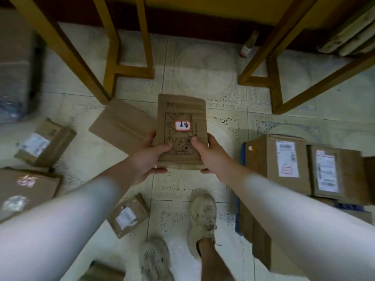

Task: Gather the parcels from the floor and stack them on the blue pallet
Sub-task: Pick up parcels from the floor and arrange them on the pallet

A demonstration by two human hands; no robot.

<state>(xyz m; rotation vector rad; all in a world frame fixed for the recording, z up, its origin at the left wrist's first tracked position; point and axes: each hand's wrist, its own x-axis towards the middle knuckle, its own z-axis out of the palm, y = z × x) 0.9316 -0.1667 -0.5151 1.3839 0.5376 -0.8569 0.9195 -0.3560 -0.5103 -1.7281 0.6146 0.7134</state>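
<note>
Fingers [164, 147] round parcel [181, 110], lengthwise forward

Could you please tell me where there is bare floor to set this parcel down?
The widest bare floor lies between the left frame and right frame, beyond the held parcel. A smaller patch lies between the right frame and the stacked boxes. The left is crowded with loose parcels.

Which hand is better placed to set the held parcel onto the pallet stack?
Right, probably. The right hand grips the parcel on the side nearer the blue pallet and its stacked boxes; the left hand is farther.
</note>
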